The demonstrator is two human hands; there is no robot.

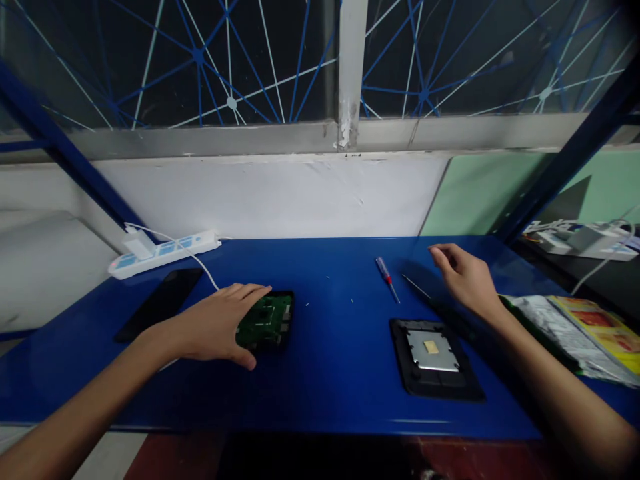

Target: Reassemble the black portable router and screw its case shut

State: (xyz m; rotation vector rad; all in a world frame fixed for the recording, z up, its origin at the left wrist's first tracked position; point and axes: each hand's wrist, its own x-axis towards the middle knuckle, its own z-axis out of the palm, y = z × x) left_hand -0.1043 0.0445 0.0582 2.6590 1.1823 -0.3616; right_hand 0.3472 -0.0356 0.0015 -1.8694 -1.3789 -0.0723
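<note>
My left hand (220, 323) rests over the left edge of a small black device with an exposed green circuit board (269, 320), fingers stretched across its top and thumb at its near side. My right hand (465, 277) hovers above the blue table (330, 373) with loosely curled fingers, holding nothing. It is just right of a red-handled screwdriver (386, 275) and over a thin dark tool (416, 288). A black cover with a silver metal plate (433, 353) lies below the right hand.
A white power strip (165, 253) with a cable lies at the back left, a black phone-like slab (160, 303) beside it. Printed packets (580, 333) sit at the right edge. A white wall and window stand behind the table.
</note>
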